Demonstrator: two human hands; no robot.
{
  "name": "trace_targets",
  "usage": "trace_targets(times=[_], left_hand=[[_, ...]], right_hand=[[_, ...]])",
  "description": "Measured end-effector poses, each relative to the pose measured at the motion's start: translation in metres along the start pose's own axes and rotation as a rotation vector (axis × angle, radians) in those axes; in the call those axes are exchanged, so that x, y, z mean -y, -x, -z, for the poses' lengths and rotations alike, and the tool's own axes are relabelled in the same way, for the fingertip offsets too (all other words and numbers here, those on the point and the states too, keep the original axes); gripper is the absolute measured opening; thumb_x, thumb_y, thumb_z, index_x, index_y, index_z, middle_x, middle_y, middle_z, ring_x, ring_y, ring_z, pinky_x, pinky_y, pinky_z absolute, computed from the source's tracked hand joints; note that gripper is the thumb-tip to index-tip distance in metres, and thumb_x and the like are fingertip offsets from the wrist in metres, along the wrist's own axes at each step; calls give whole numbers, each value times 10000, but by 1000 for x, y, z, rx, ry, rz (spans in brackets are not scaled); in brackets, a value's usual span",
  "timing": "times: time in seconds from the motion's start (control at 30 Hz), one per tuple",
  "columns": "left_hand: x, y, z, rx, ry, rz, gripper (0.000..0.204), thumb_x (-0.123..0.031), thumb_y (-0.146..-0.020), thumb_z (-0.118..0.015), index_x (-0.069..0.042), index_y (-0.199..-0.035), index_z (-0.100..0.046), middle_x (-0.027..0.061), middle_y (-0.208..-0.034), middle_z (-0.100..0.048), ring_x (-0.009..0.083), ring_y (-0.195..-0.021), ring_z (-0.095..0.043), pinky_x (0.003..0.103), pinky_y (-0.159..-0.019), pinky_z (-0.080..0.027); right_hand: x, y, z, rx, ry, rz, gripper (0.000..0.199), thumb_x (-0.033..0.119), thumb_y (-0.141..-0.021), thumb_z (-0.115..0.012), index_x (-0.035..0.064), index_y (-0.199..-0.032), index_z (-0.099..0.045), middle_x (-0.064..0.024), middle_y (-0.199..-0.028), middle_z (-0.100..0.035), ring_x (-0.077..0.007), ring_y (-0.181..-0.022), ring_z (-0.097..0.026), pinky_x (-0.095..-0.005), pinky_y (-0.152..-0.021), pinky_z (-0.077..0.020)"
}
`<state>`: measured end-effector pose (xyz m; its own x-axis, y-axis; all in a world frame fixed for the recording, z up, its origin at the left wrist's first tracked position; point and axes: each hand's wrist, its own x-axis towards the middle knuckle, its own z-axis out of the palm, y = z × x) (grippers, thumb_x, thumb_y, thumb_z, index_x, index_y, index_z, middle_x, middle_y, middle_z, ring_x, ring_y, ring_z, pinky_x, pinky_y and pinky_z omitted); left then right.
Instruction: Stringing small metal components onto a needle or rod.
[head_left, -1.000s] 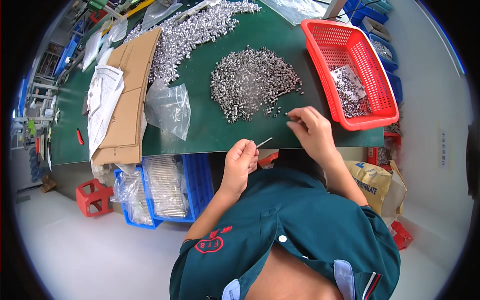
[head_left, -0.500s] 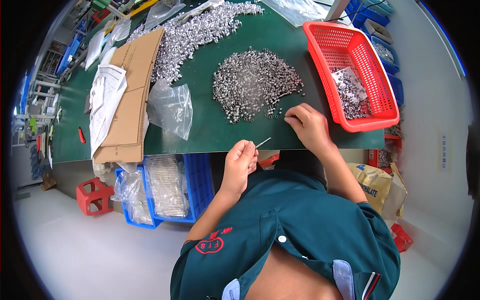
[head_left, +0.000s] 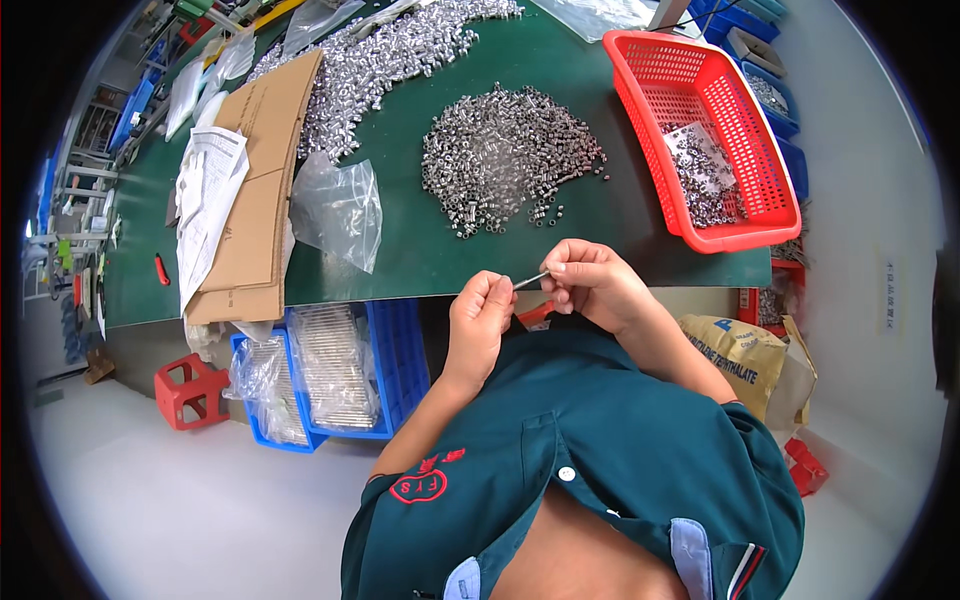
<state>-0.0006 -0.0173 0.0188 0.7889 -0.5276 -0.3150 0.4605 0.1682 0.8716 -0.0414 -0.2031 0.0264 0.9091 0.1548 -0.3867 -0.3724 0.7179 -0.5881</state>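
My left hand [head_left: 480,318] is closed in a pinch around a thin metal rod [head_left: 529,281], just off the table's front edge. The rod points up and to the right, toward my right hand [head_left: 594,281]. Closed too, my right hand has its thumb and forefinger pressed together at the rod's tip. Whatever is between those fingertips is too small to make out. On the green table [head_left: 410,130] beyond the hands lies a heap of small silvery metal rings [head_left: 505,155], a few of them loose at its near right edge.
A red perforated basket [head_left: 680,215] with small metal parts stands at the right. A clear plastic bag [head_left: 340,212], cardboard [head_left: 250,185] and papers [head_left: 212,180] lie left. Behind is a larger heap of shiny parts [head_left: 370,75]. Blue crates [head_left: 395,370] stand below the table's edge.
My right hand has moved from beside the ring heap down and left to the tip of the rod. My left hand still holds the rod in nearly the same place.
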Motion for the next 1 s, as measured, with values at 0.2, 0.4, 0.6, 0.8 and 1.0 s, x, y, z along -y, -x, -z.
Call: trace_targets(times=[0.2,0.4,0.6,0.8,1.0], left_hand=[[2,1,-1,-63,-158,-108,221,-208,-961,-506,-57,-800,-499,-67,-633,-395,12,-541,-316,191,-467,-257],[-4,0,-1,26,154,89,237,-240,-967,-489,-70,-801,-487,-61,-603,-377,26,-506,-304,198,-449,-251],[-3,-2,2,81,257,167,259,-252,-970,-478,-68,-786,-477,-44,-567,-372,36,-471,-292,199,-437,-242],[-2,-4,8,49,272,145,272,-254,-967,-486,-56,-781,-470,-41,-554,-367,35,-456,-290,196,-434,-247],[-4,-3,7,41,261,136,273,-253,-968,-483,-58,-777,-465,-41,-550,-367,33,-453,-291,194,-436,-252]], right_hand=[[-5,2,-10,-11,35,-13,58,93,-878,-592,36,-864,-592,-47,-766,-629,-89,-621,-567,-221,-546,-471],[-20,10,-24,-146,640,371,138,54,-910,-556,-16,-1018,-605,-15,-811,-616,-55,-704,-552,-209,-644,-483],[-5,6,-23,-136,1020,414,158,15,-819,-636,0,-976,-635,-32,-782,-608,-89,-703,-575,-232,-635,-488],[28,-12,7,-453,1455,817,184,-9,-740,-659,55,-912,-660,-94,-762,-588,-244,-668,-605,-311,-593,-494],[33,-24,17,-337,1648,938,185,12,-703,-675,85,-872,-667,-80,-801,-590,-264,-728,-612,-360,-617,-501]])
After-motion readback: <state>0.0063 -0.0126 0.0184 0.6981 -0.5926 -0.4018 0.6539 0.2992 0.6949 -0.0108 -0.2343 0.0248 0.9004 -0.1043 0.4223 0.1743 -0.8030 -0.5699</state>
